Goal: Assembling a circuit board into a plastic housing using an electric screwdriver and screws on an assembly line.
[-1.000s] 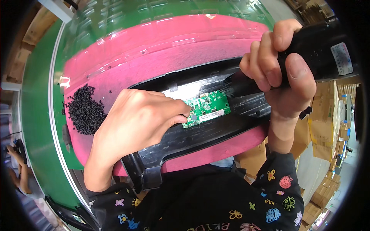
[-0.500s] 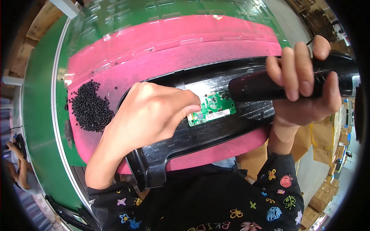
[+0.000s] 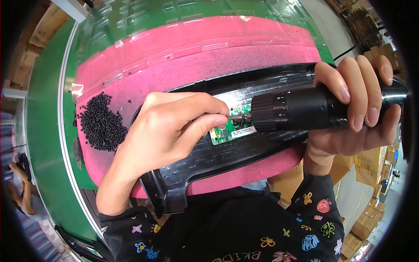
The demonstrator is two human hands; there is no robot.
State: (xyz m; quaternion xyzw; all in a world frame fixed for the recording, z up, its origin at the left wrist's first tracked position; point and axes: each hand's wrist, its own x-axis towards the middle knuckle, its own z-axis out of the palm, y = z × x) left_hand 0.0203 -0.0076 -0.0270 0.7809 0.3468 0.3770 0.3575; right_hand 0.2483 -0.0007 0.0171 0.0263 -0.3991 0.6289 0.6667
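Screwdriver, the black powered kind, lies sideways at about 3 o'clock in the view, with its thin metal tip pointing toward 9 o'clock. The tip meets the left hand just above the small green circuit board, near the middle.

The tip could slip off the tiny screw, I think, if the tool tilts. Then it might scratch the board or poke a fingertip, because the fingers sit right at the tip.

The left thumb and finger are pinched together at the tip; a screw between them is too small to see. The right hand is wrapped tight around the tool's body.

The board sits in a long black plastic part on a pink foam pad. A pile of little black screws lies at 9 o'clock. The green table goes around it all.
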